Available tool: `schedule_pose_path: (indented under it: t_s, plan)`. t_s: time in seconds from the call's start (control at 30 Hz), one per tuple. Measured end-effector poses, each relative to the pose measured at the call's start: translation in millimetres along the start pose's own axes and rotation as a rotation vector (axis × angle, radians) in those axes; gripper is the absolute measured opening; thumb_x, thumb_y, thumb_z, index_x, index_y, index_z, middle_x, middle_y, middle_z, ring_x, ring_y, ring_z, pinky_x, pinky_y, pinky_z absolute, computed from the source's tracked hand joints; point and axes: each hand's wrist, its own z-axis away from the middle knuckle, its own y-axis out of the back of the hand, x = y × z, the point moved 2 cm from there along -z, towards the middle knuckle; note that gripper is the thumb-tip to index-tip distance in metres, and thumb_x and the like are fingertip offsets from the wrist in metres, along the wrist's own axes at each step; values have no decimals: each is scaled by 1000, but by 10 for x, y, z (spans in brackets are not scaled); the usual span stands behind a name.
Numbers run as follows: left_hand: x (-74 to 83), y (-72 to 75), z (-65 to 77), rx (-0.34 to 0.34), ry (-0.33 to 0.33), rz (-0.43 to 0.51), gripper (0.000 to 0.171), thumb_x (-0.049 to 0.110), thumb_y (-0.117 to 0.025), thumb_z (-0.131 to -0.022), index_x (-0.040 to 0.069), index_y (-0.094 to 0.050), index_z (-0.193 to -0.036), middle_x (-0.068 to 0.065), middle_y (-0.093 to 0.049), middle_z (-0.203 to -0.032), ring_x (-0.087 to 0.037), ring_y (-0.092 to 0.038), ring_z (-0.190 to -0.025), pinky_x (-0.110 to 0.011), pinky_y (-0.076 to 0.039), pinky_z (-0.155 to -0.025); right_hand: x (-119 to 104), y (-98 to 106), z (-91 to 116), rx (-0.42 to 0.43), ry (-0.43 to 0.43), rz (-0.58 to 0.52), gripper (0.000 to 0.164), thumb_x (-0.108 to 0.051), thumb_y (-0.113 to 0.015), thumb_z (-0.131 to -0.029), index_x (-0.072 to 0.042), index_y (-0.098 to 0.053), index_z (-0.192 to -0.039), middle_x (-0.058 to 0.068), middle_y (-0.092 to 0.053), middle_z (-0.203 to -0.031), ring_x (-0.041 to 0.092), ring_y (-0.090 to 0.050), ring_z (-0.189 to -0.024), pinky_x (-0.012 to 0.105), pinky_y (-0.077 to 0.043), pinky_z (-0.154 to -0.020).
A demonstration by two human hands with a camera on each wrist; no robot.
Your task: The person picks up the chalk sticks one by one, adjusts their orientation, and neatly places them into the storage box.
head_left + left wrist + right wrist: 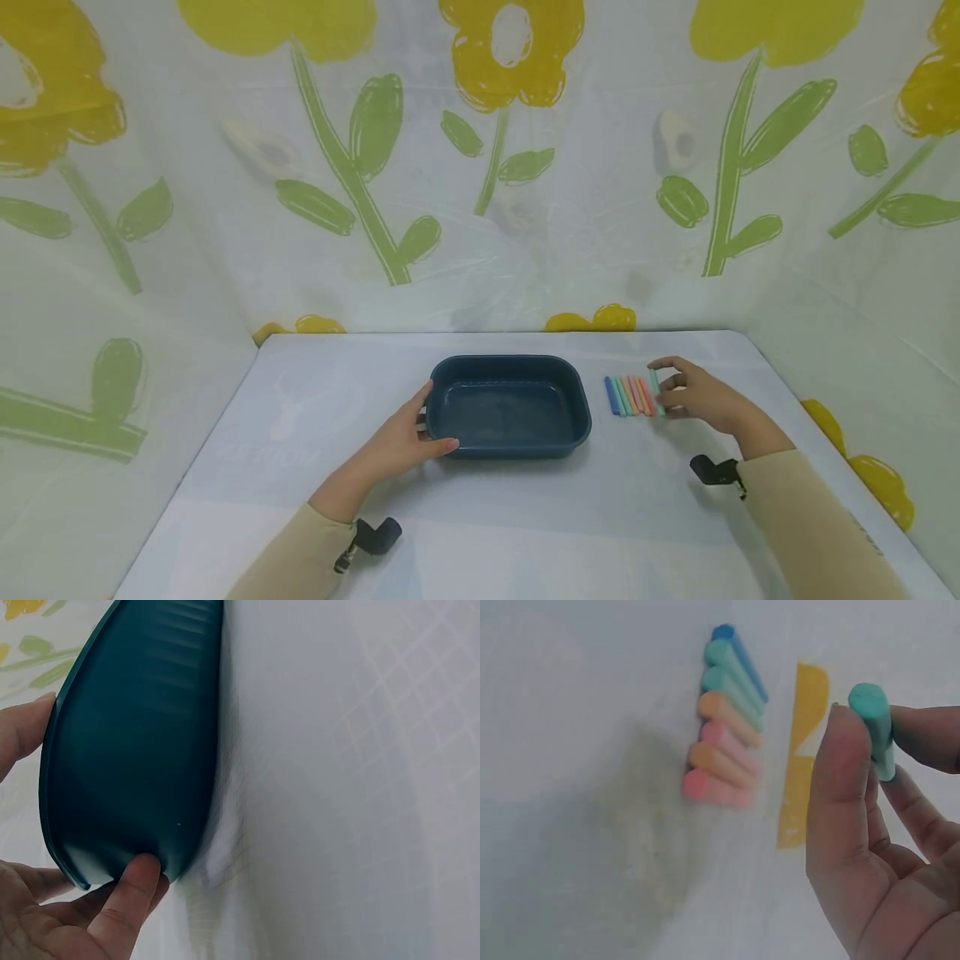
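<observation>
A dark blue-green rectangular basin (510,417) stands on the white table, its hollow side up. My left hand (408,437) grips its left end, with the thumb at the front wall and a finger up at the rim. The basin's wall (135,750) fills much of the left wrist view. Between thumb and fingers of my right hand (701,396) is a mint-green chalk stick (874,724), held above the table. Beside that hand lies a row of several chalk sticks (630,396) in blue, green, orange and pink, side by side.
The white table (525,517) reaches back to a white curtain (592,250) printed with yellow flowers and green leaves, which also hangs at both sides. Black wrist cameras sit on both sleeves. The chalk row lies just right of the basin.
</observation>
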Motion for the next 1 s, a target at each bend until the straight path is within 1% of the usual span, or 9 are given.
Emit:
schedule_pose_path:
  t_s: [0.17, 0.3, 0.43, 0.57, 0.7, 0.87, 1.0]
  plan:
    - [-17, 3, -13, 8, 14, 2, 111, 43, -84, -80, 17, -13, -162, -14, -27, -162, -35, -50, -134, -48, -47, -105, -183, -36, 40, -33, 38, -69, 67, -6, -62, -97, 1, -24, -152, 25, -45, -122, 29, -57, -103, 42, -57, -91]
    - [-27, 2, -17, 9, 13, 11, 112, 43, -84, -80, 17, -14, -162, -14, -28, -162, -35, -51, -133, -48, -48, -104, -351, -69, 72, -43, 33, -113, 68, -7, -62, -97, -1, -24, -153, 25, -45, -124, 26, -57, -102, 42, -56, -93]
    - [-34, 0, -19, 7, 9, 18, 111, 42, -84, -81, 17, -14, -162, -14, -28, -162, -35, -52, -132, -48, -48, -104, -523, -105, 105, -43, 27, -151, 69, -8, -62, -98, -2, -22, -154, 23, -46, -123, 25, -57, -102, 39, -56, -92]
    - [-35, 0, -16, 8, 10, 15, 110, 43, -83, -82, 18, -13, -162, -15, -27, -162, -35, -52, -131, -48, -48, -104, -649, -137, 106, -51, 34, -177, 72, -10, -64, -98, -1, -21, -154, 19, -48, -118, 27, -59, -103, 37, -56, -90]
    - [-23, -1, -12, 8, 8, 15, 109, 43, -82, -82, 18, -13, -162, -14, -27, -162, -35, -52, -132, -48, -48, -104, -758, -180, 85, -64, 45, -201, 73, -10, -65, -97, -1, -20, -155, 18, -49, -118, 28, -59, -105, 36, -57, -90]
    - [-17, 1, -11, 4, -11, 13, 106, 41, -81, -84, 14, -13, -162, -17, -26, -162, -36, -52, -131, -47, -48, -104, -892, -266, 48, -101, 44, -271, 72, -7, -64, -97, -3, -20, -155, 19, -45, -121, 26, -55, -106, 36, -56, -91]
    - [-11, 12, -3, 3, -23, 10, 105, 40, -80, -85, 12, -13, -162, -19, -26, -162, -37, -52, -131, -47, -49, -103, -1025, -361, 23, -125, 49, -294, 72, -8, -63, -98, -5, -20, -155, 20, -43, -125, 25, -54, -105, 37, -56, -93]
